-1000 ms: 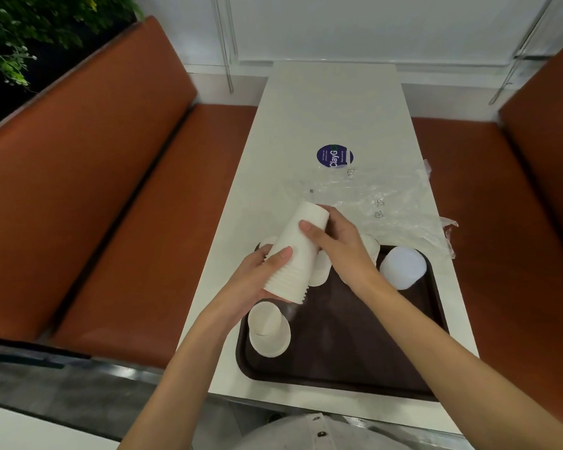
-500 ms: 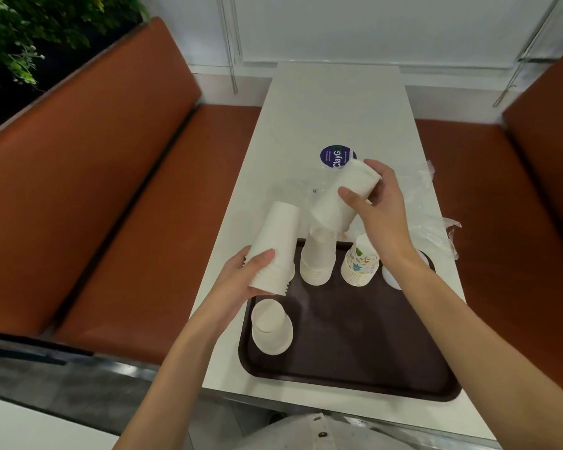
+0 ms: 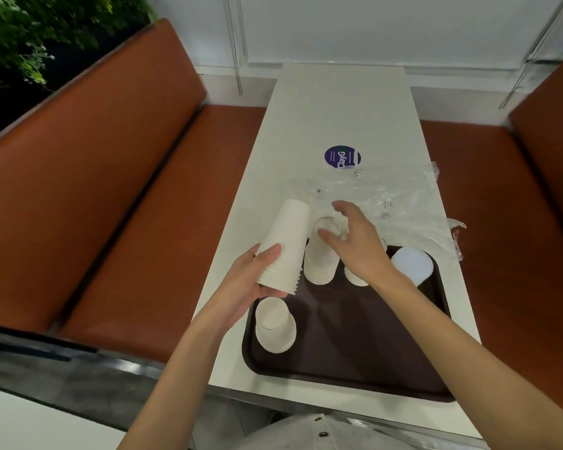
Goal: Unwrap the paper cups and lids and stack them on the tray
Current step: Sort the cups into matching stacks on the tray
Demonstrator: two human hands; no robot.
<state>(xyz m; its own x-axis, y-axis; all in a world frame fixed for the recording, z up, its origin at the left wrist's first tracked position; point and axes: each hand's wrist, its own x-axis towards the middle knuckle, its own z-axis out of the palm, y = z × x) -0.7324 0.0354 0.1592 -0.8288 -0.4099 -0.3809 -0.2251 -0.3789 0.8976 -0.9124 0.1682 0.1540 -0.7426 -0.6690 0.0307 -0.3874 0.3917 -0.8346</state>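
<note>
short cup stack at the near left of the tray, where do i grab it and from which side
Grip the short cup stack low on its side wall, near its wide rims. It stands upside down, narrowing upward, so a high grip could slip off. Come from its right, over the bare tray: the left hand holds a taller stack just beyond it.

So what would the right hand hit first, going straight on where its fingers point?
Probably the top of the cup stack on the tray, right at its fingers; depth is unclear.
</note>
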